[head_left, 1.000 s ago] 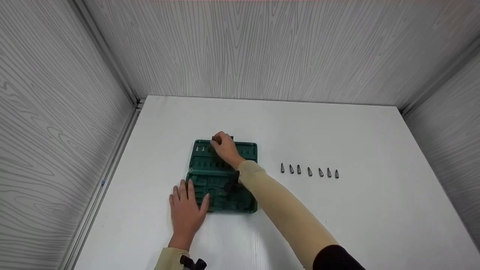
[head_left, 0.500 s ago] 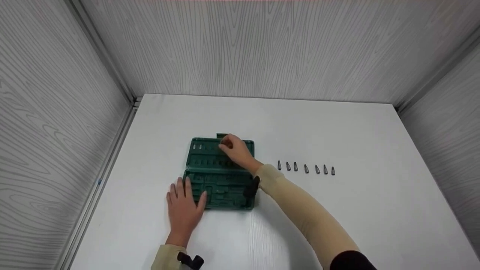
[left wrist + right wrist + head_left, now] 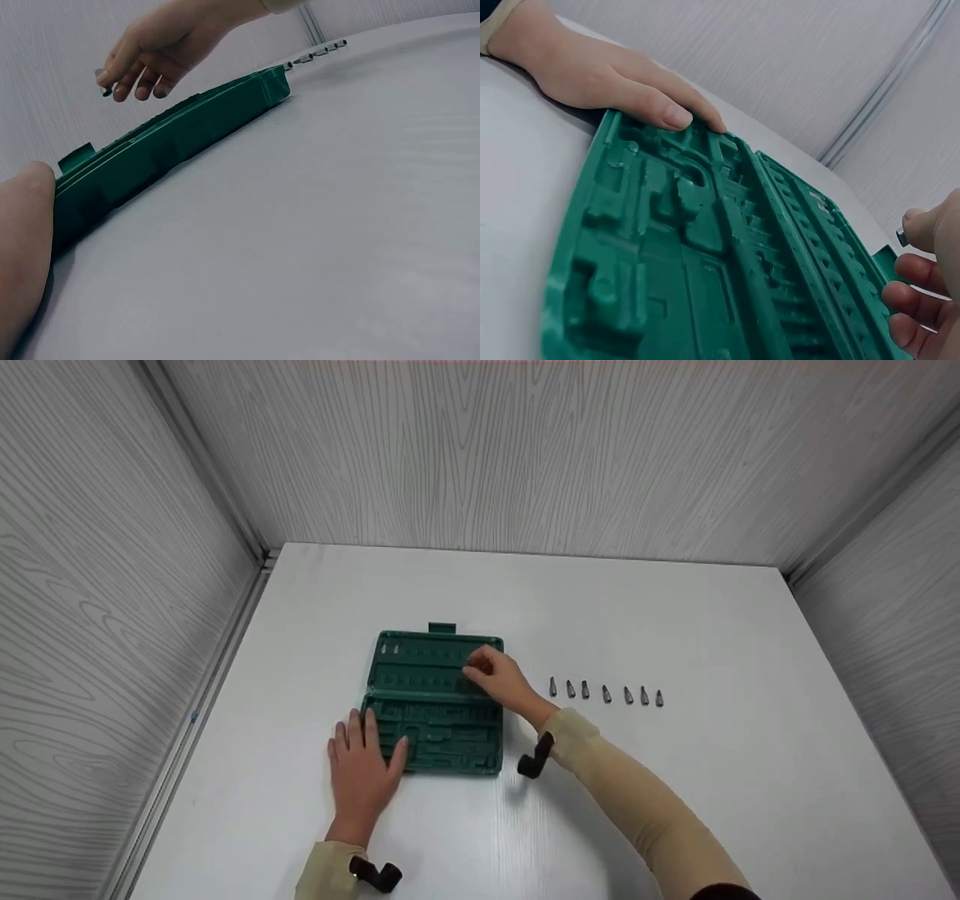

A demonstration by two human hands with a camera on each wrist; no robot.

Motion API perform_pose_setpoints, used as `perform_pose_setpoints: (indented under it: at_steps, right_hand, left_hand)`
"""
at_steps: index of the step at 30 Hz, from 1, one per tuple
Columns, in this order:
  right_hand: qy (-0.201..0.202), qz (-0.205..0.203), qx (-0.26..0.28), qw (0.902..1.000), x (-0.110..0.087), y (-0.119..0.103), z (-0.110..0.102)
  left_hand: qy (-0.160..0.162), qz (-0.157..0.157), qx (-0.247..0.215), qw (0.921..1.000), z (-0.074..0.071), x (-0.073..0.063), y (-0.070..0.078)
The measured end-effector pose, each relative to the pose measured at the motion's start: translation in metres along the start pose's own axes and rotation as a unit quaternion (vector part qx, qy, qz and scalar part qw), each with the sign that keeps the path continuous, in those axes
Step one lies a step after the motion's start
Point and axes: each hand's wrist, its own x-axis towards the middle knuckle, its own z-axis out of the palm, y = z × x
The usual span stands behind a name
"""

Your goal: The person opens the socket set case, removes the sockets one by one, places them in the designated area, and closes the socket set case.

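No words, labels, brands, numbers or signs are showing legibly in any of the three views. The open green case (image 3: 450,735) is presenting only moulded hollows and ridges, the row of small metal bits (image 3: 607,694) beside it is appearing too small for any marking to be made out, and the black wrist devices (image 3: 535,756) are displaying no readable brand. A tiny blue spot (image 3: 194,717) on the left-hand rail (image 3: 166,780) is looking too small to tell as a sign, while the wood-grain walls (image 3: 480,457) and white bench (image 3: 675,780) are bearing nothing readable.
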Motion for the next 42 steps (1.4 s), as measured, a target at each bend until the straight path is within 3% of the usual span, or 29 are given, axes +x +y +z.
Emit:
perform_pose_setpoints:
  at_steps: [11,27,34,38,42]
  right_hand:
    - [0.014,0.019,0.018,0.9996,-0.036,0.019,-0.023]
    - [0.08,0.068,0.048,0.9933,-0.099,0.058,-0.051]
    - [0.102,0.107,0.044,0.988,-0.12,0.064,-0.079]
    - [0.114,0.113,0.043,0.9861,-0.129,0.078,-0.099]
    - [0.133,0.152,0.031,0.9788,-0.146,0.088,-0.119]
  left_hand:
    - [-0.009,-0.005,0.001,0.9999,0.002,0.0,-0.003]
    - [-0.012,-0.006,-0.009,0.9999,-0.004,0.0,-0.009]
    - [-0.013,-0.005,-0.012,0.9998,-0.001,0.0,-0.008]
    - [-0.016,-0.006,-0.009,0.9998,-0.002,0.004,-0.009]
    - [-0.017,-0.004,-0.014,0.9998,-0.001,0.004,-0.007]
